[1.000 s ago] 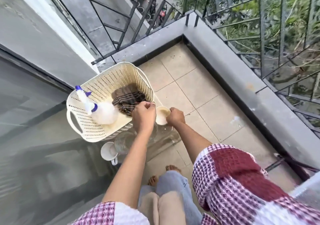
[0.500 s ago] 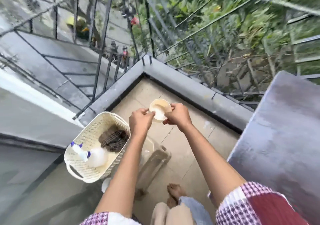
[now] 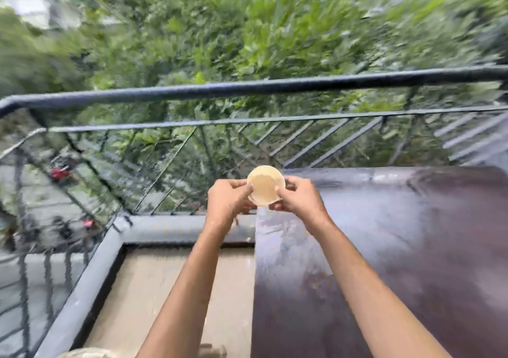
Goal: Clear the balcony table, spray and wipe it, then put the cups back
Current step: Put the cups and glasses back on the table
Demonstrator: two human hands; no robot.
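Cup (image 3: 265, 183), pinched by left hand (image 3: 228, 198), right hand (image 3: 299, 197)

Dark metal railing (image 3: 247, 86) edges the beige tiled floor (image 3: 170, 289), blurred green foliage (image 3: 247, 27) beyond.

The dark brown table (image 3: 398, 247) shows a glossy top streaked with a pale sheen, all a bit blurred. Its far edge sits just inside the railing (image 3: 247, 88). Left of it the beige tiled floor (image 3: 170, 289) runs to a grey kerb (image 3: 176, 229) under that railing.
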